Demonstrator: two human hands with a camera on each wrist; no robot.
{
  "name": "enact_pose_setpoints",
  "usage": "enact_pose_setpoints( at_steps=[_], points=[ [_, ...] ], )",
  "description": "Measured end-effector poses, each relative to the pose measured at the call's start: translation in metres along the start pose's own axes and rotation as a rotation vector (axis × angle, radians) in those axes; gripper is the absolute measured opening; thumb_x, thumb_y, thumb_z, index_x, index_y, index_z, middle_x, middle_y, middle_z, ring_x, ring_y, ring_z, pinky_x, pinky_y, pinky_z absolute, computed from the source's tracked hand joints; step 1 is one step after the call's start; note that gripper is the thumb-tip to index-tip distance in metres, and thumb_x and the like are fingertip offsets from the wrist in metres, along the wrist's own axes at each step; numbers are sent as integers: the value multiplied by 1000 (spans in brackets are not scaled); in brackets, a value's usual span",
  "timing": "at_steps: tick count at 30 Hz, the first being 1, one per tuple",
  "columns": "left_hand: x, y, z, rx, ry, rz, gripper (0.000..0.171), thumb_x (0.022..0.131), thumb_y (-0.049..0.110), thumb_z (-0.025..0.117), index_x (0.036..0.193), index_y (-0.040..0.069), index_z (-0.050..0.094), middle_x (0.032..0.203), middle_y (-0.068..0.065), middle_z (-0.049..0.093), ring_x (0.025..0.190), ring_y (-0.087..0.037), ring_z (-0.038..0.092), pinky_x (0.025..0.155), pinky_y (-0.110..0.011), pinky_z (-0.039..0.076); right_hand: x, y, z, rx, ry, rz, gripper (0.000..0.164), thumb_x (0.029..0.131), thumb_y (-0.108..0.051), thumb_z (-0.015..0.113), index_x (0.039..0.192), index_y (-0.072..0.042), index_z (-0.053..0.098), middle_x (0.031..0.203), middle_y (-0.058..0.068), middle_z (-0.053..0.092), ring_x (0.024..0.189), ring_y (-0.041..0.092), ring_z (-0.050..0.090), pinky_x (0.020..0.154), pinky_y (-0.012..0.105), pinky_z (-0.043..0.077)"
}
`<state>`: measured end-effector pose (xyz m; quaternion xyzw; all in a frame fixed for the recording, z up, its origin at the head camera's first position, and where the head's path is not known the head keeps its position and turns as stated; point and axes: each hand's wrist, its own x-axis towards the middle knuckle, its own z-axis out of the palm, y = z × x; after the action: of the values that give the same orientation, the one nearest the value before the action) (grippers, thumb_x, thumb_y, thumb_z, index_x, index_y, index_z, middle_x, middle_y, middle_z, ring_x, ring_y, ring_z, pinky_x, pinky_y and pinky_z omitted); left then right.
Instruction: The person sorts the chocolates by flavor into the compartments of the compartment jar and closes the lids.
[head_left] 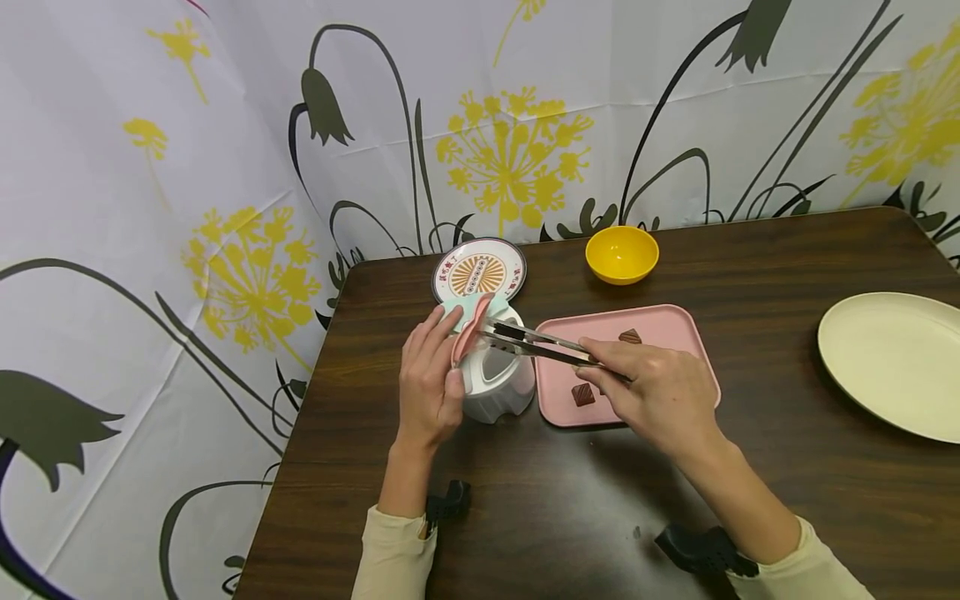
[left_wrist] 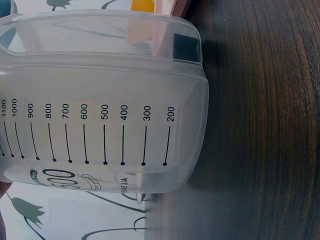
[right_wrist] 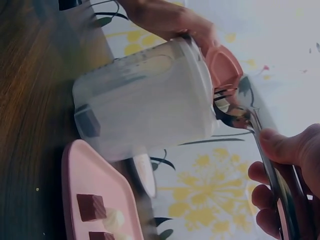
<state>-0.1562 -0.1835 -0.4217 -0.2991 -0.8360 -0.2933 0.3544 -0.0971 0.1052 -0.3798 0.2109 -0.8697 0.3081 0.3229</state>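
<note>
A translucent plastic jug (head_left: pixel 495 404) with printed measuring marks stands upright on the table; its marked wall (left_wrist: pixel 105 85) fills the left wrist view. Its pink flap (head_left: pixel 471 333) is lifted at the top, beside a mint part of the lid (head_left: pixel 459 307). My left hand (head_left: pixel 431 383) holds the lid, fingers over its far side and thumb near the flap's lower end. In my right hand (head_left: pixel 663 387) are metal tongs (head_left: pixel 551 354), gripped at the handles. Their fork-and-spoon ends (right_wrist: pixel 232 112) are at the jug's mouth, with something pale between them.
Right beside the jug lies a pink tray (head_left: pixel 551 400) with brown chocolates (head_left: pixel 583 394) and pale pieces (right_wrist: pixel 114 219). A patterned plate (head_left: pixel 487 258) sits behind the jug. Further off are a yellow bowl (head_left: pixel 622 256) and, at right, a cream plate (head_left: pixel 892 362).
</note>
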Motion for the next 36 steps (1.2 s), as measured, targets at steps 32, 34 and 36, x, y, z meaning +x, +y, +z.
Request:
enact_pose_setpoints(
  at_steps=[32, 34, 36],
  points=[
    [-1, 0, 2, -12, 2, -15, 58, 92, 37, 27, 108, 1, 70, 136, -11, 58, 132, -35, 47, 110, -53, 26, -20, -5, 18, 47, 21, 136, 49, 70, -28, 87, 116, -17, 75, 71, -10, 68, 55, 5, 54, 45, 29, 37],
    [-1, 0, 2, -12, 6, -11, 58, 93, 38, 27, 107, 1, 70, 136, -11, 59, 131, -35, 47, 109, -54, 26, -20, -4, 16, 37, 5, 140, 52, 70, -30, 87, 119, -17, 73, 66, -11, 63, 55, 7, 53, 46, 30, 37],
    [-1, -1, 2, -9, 8, -9, 59, 93, 38, 26, 108, 1, 70, 136, -11, 59, 131, -35, 47, 109, -54, 26, -19, -3, 14, 27, -9, 144, 56, 70, -34, 86, 121, -17, 72, 65, -11, 61, 55, 8, 54, 47, 31, 38]
  ],
)
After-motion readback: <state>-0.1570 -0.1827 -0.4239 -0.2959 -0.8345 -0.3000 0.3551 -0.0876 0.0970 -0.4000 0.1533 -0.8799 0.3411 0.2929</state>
